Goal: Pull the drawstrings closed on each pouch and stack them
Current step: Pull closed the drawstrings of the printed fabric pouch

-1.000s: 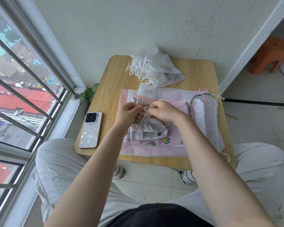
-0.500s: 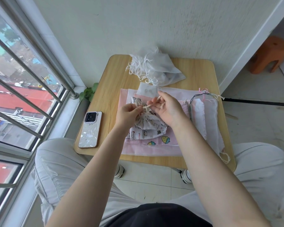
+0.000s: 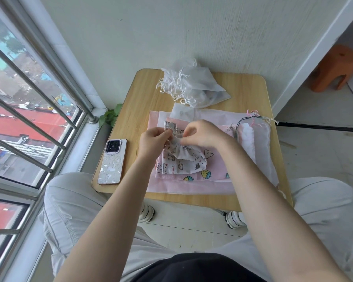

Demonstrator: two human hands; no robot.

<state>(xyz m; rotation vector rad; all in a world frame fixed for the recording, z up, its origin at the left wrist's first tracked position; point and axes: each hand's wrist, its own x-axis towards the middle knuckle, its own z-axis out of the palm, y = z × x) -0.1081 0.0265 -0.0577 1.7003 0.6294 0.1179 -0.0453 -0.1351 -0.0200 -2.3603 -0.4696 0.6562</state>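
Small wooden table (image 3: 243, 86) against the wall, window to the left. On it, a flat spread of pink and white pouches (image 3: 218, 169), mouths not yet cinched. Behind them, a heap of white mesh pouches (image 3: 196, 84) with strings pulled, likely the finished stack. Phone (image 3: 112, 161) lies at the table's left edge.

Change since half a second ago: right hand (image 3: 204, 133) was opened out, drawing the cord away; now it is back down at the mouth of the small cat-print pouch (image 3: 181, 157). The mouth is bunched tight, so closing looks nearly done; stacking comes next.

Left hand (image 3: 153, 139): fingers curled, pinching the gathered neck. Right hand: fingertips curled, nipping fabric or cord beside it, which one is unclear.
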